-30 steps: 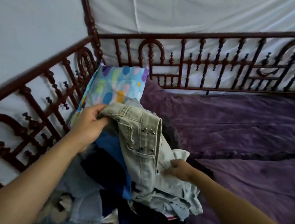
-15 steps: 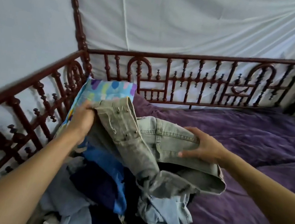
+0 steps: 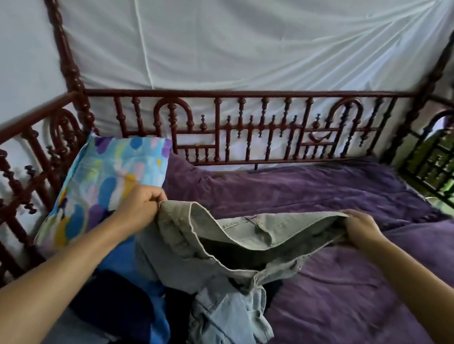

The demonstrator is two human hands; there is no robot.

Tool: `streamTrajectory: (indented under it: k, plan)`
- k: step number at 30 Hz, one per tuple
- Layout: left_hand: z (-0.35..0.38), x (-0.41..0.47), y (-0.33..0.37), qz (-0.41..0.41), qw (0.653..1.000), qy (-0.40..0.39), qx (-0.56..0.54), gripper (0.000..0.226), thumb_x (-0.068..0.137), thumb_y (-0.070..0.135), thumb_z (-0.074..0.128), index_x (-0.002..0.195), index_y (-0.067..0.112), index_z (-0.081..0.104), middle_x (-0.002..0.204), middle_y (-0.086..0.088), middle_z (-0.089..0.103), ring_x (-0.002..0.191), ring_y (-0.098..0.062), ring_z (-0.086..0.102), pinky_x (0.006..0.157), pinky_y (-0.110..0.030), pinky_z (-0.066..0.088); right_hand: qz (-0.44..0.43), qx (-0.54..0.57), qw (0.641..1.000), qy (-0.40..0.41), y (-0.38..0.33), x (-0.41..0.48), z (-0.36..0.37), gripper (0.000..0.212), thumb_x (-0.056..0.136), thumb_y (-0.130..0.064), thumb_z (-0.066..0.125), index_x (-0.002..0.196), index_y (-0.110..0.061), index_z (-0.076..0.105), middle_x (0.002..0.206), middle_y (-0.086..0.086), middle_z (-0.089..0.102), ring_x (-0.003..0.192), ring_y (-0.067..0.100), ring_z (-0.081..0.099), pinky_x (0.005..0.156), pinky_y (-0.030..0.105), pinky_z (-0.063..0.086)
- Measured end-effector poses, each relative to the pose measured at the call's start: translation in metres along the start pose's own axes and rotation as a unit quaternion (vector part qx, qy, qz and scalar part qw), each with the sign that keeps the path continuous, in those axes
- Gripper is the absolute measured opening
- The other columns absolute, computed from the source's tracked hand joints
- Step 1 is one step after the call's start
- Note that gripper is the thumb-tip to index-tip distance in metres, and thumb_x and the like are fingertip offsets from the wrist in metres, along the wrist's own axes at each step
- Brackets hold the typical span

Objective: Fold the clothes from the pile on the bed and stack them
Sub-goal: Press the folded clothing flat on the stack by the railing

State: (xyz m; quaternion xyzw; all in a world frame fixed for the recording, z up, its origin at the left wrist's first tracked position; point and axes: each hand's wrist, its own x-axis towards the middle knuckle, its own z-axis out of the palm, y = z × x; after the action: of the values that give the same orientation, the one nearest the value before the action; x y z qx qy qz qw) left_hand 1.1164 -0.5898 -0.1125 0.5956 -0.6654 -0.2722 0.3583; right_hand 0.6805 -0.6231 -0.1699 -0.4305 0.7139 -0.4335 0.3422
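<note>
A pair of grey-green trousers (image 3: 227,242) is held up by its waistband, stretched left to right between both hands above the near-left part of the purple blanket (image 3: 345,319). The left hand (image 3: 140,207) grips the left end of the waistband in a closed fist, and the right hand (image 3: 359,228) has its fingers curled over the right end. The waistband gapes open towards the camera and shows the dark inside. A small pale patch on its far inner edge may be a label, but it is too blurred to read. The legs hang down in folds and rest on the pile (image 3: 125,303) of unfolded clothes at the near left.

In that pile a bright blue garment (image 3: 123,259) lies under the left forearm, with dark navy cloth nearer the camera. A crumpled pale denim piece (image 3: 227,323) lies just right of these, touching the hanging trouser legs.

A pillow (image 3: 111,179) printed with blue, purple and yellow blotches leans against the left side of the carved dark red wooden railing (image 3: 256,123), just behind the left hand. White cloth (image 3: 238,42) hangs behind the railing along the far and left sides.
</note>
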Motion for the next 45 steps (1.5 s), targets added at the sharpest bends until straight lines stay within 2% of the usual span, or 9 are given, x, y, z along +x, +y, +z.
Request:
streamTrajectory:
  k: [5, 10, 17, 22, 26, 31, 37, 41, 45]
  plan:
    - [0.004, -0.015, 0.048, 0.049, 0.991, -0.089, -0.09, 0.038, 0.079, 0.059, 0.062, 0.087, 0.022, 0.058, 0.076, 0.001, 0.063, 0.075, -0.011, 0.058, 0.074, -0.02, 0.044, -0.025, 0.055, 0.994, 0.088, -0.035, 0.017, -0.027, 0.04, 0.084, 0.003, 0.035, 0.092, -0.014, 0.07, 0.082, 0.01, 0.067, 0.071, 0.026, 0.061, 0.067, 0.033, 0.054]
    - [-0.007, -0.022, 0.104, 0.14, 0.976, -0.113, 0.119, 0.079, 0.04, 0.093, 0.059, 0.11, 0.057, 0.052, 0.106, 0.012, 0.063, 0.106, -0.015, 0.058, 0.086, -0.029, 0.046, -0.07, -0.008, 0.994, 0.078, -0.053, 0.02, -0.088, 0.036, 0.083, 0.002, 0.041, 0.088, -0.013, 0.074, 0.079, 0.008, 0.068, 0.064, 0.021, 0.061, 0.056, 0.023, 0.053]
    - [0.029, -0.02, 0.171, 0.245, 0.954, -0.015, 0.172, 0.078, 0.047, 0.083, 0.069, 0.117, 0.058, 0.049, 0.097, 0.029, 0.065, 0.089, 0.003, 0.062, 0.074, -0.031, 0.052, 0.017, 0.041, 0.997, 0.06, -0.021, 0.008, -0.181, 0.017, 0.086, -0.004, 0.048, 0.075, -0.012, 0.058, 0.078, 0.017, 0.055, 0.067, 0.027, 0.053, 0.064, 0.039, 0.044]
    - [0.06, 0.034, 0.184, 0.188, 0.958, 0.208, 0.056, 0.035, 0.081, 0.041, 0.061, 0.092, 0.009, 0.07, 0.086, -0.019, 0.07, 0.088, -0.039, 0.066, 0.067, -0.036, 0.043, -0.013, 0.165, 0.979, -0.123, -0.006, -0.037, -0.229, 0.02, 0.085, -0.013, 0.06, 0.067, -0.011, 0.05, 0.049, 0.002, 0.047, 0.039, 0.013, 0.043, 0.039, 0.02, 0.037]
    - [0.073, 0.074, 0.194, 0.14, 0.957, 0.243, 0.08, 0.021, 0.089, 0.019, 0.057, 0.091, 0.0, 0.063, 0.092, -0.03, 0.064, 0.091, -0.042, 0.062, 0.067, -0.035, 0.035, -0.179, -0.107, 0.934, -0.289, 0.01, -0.085, -0.246, 0.028, 0.077, -0.042, 0.077, 0.074, -0.016, 0.068, 0.068, -0.005, 0.058, 0.062, 0.005, 0.054, 0.056, 0.022, 0.045]
    - [0.099, 0.115, 0.213, 0.049, 0.944, 0.303, 0.118, 0.028, 0.085, 0.014, 0.045, 0.102, -0.003, 0.059, 0.108, -0.035, 0.059, 0.099, -0.049, 0.056, 0.079, -0.048, 0.043, -0.296, -0.053, 0.943, -0.145, 0.039, -0.081, -0.267, 0.026, 0.087, -0.023, 0.067, 0.062, -0.021, 0.062, 0.073, -0.006, 0.058, 0.066, 0.003, 0.051, 0.063, 0.019, 0.04]
    - [0.199, 0.143, 0.255, 0.189, 0.976, 0.076, 0.076, 0.023, 0.089, -0.001, 0.054, 0.093, 0.018, 0.068, 0.096, -0.018, 0.065, 0.083, -0.019, 0.062, 0.072, -0.024, 0.044, -0.104, -0.069, 0.974, -0.19, 0.12, -0.041, -0.231, 0.028, 0.078, -0.024, 0.079, 0.099, -0.013, 0.064, 0.09, -0.002, 0.064, 0.084, 0.01, 0.058, 0.075, 0.025, 0.048]
    - [0.245, 0.15, 0.284, 0.263, 0.963, -0.055, 0.012, 0.032, 0.09, -0.004, 0.057, 0.09, 0.026, 0.066, 0.077, 0.01, 0.066, 0.064, 0.012, 0.057, 0.062, -0.002, 0.043, -0.047, -0.184, 0.948, -0.254, 0.159, -0.018, -0.167, 0.112, 0.06, -0.052, 0.086, 0.15, -0.031, 0.023, 0.149, -0.005, 0.035, 0.135, 0.011, 0.035, 0.107, 0.019, 0.031]
    - [0.258, 0.163, 0.306, 0.291, 0.939, -0.163, -0.081, 0.032, 0.091, 0.002, 0.058, 0.086, 0.031, 0.072, 0.079, 0.016, 0.07, 0.075, 0.002, 0.063, 0.069, -0.013, 0.051, -0.128, -0.216, 0.944, -0.216, 0.158, 0.02, -0.128, 0.136, 0.048, -0.066, 0.08, 0.151, -0.041, -0.006, 0.162, -0.007, 0.001, 0.148, 0.012, 0.003, 0.118, 0.035, 0.02]
